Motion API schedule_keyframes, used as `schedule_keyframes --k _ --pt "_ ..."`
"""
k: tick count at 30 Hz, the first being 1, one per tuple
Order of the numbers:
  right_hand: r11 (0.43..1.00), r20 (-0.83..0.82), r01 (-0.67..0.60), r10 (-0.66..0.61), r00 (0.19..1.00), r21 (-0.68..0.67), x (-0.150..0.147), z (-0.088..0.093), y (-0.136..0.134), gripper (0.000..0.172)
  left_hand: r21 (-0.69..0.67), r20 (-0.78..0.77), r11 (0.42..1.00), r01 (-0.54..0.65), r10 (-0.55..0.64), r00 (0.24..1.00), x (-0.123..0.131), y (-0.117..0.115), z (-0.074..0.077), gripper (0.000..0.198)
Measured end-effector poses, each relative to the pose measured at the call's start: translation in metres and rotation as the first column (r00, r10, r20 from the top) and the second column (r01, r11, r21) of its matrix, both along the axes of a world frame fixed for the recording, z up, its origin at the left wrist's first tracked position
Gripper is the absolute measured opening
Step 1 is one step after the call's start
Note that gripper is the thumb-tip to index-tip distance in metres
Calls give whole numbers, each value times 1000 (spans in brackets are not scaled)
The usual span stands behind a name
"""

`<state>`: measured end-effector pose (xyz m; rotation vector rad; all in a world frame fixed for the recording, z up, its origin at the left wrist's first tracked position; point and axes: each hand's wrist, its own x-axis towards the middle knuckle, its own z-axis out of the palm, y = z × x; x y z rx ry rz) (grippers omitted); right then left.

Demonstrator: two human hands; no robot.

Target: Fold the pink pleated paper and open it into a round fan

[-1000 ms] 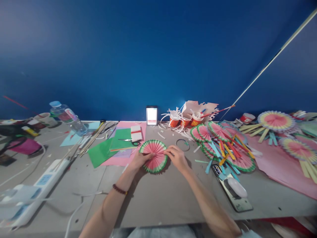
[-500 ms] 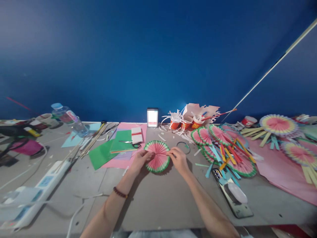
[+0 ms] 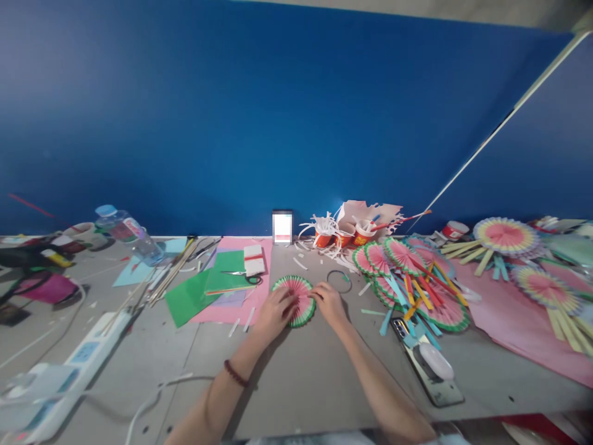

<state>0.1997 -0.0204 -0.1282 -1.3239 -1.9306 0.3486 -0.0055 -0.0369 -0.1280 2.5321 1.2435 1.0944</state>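
Note:
A round pleated paper fan [image 3: 303, 304], pink with a green rim, is between my two hands above the grey table. My left hand [image 3: 275, 311] reaches over its left half with fingers curled down near the centre, hiding that side. On the right edge, my right hand [image 3: 330, 304] pinches the rim between thumb and fingers. Just beyond the right hand lies a thin dark ring [image 3: 340, 281]. Small scissors [image 3: 252, 279] rest on green paper [image 3: 227, 267] to the left, beside a white bundle with a red band [image 3: 254, 259].
Finished-looking fans [image 3: 403, 256] with coloured strips pile up at the right, near a phone [image 3: 433, 377]. Red cups [image 3: 364, 233] holding paper strips stand by the wall. A lit screen [image 3: 282, 227] leans there too. Left are a bottle [image 3: 130, 232] and a power strip [image 3: 78, 364].
My left hand has moved from the fan's left edge further over its face, covering more of it. My right hand still holds the right rim. The whole view has tilted slightly.

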Motion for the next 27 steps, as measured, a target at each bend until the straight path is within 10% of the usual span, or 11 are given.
schedule_keyframes --k 11,20,27 --pt "988 -70 103 -112 991 -118 16 16 0 24 -23 -36 999 21 -22 999 3 1 2 23" --pt "937 295 347 -341 893 34 52 18 -15 14 -69 41 997 -45 48 998 -2 -2 6 26" --pt "949 -24 309 -309 951 56 55 22 -16 13 -211 193 975 -73 115 974 -1 -5 19 24"
